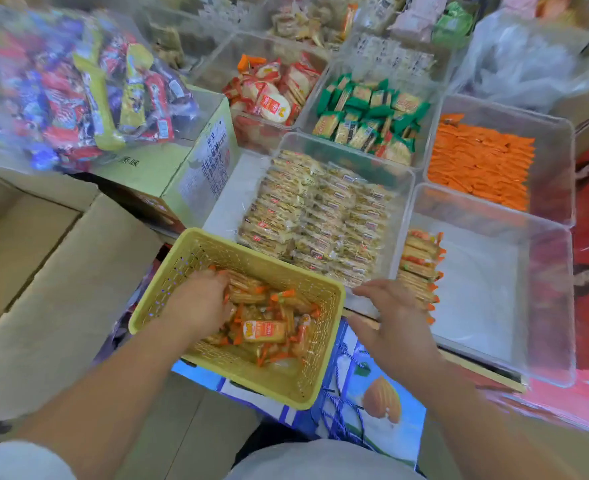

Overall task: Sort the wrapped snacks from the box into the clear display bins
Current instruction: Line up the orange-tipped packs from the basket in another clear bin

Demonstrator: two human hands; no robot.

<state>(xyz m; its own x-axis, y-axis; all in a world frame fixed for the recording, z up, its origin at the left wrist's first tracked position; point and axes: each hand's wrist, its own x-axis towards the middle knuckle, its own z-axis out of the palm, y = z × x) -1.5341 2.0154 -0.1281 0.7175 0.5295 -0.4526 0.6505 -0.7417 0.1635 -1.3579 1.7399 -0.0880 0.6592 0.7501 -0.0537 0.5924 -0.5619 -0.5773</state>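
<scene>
Under the left hand [199, 299], a matt yellow plastic basket [287, 271] holds glossy film-wrapped snacks [263, 331]. Beyond the right hand [393, 327] stand smooth, clear plastic bins [547, 306]. Left of them, a matt cardboard box [61, 282].

Near-right bin [476, 289] mostly bare; snack row [419, 268] along left wall

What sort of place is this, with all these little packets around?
Probably a snack shop or a store's loose-snack counter being stocked. Clear bins hold sorted wrapped biscuits, opened cardboard cartons stand beside them, and the left hand grips orange-wrapped packets in a yellow basket.
</scene>
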